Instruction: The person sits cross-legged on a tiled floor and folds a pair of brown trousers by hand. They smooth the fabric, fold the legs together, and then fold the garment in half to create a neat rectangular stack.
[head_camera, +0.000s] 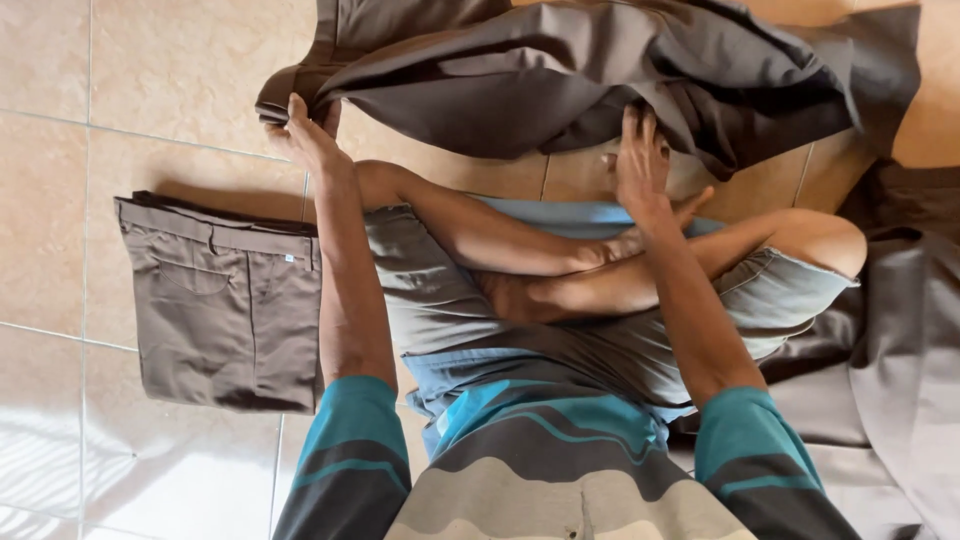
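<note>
Sitting cross-legged on the tiled floor (150, 70), a person reaches both arms forward to a big dark brown cloth (600, 80) that lies rumpled on the floor in front of the knees.

The left hand (310, 135) is at the left end of the cloth. Its grip is closed on a bunched corner of the cloth, with the fingers curled around the fold and the thumb sticking up.

The right hand (640, 160) lies flat with its fingers spread. Its grip is open. The fingertips press on the lower edge of the cloth, and the palm is over the floor just below it. It may be that only the fingertips touch the cloth; the edge is hard to see there.

To the left of the person, a pair of brown trousers (225, 305) lies folded flat on the floor, just beside the left arm. On the right side, more grey-brown cloth (900, 330) lies in a loose heap near the right knee.

The person wears blue shorts (520, 370) and a striped shirt with teal sleeves (550, 470).
</note>
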